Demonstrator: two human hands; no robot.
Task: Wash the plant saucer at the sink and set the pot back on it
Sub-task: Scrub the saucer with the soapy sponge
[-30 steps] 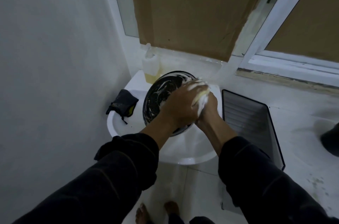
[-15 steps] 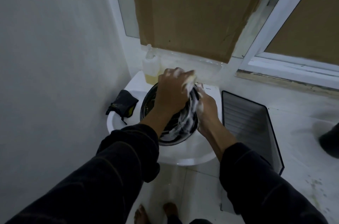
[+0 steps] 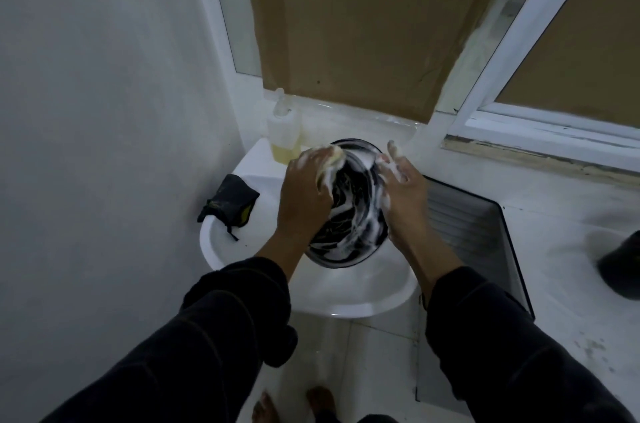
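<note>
A round black saucer (image 3: 349,215), streaked with white foam, is held tilted over the white sink (image 3: 346,298). My left hand (image 3: 304,194) grips a soapy yellow sponge (image 3: 334,158) against the saucer's upper left rim. My right hand (image 3: 403,190) supports the saucer's right edge, its foamy fingers stretched out along the rim. A dark rounded object at the right edge of the frame (image 3: 621,267) may be the pot, but only a part of it shows.
A soap bottle with yellow liquid (image 3: 284,132) stands at the sink's back left. A black cloth pouch (image 3: 230,203) lies on the sink's left rim. A ribbed grey panel (image 3: 474,249) leans right of the sink. Cardboard covers the window behind. My bare feet show below on the tiled floor.
My left hand has carried the sponge from the saucer's right side up and over to its upper left rim. The saucer has tilted, and my right hand's fingers have spread along its right edge.
</note>
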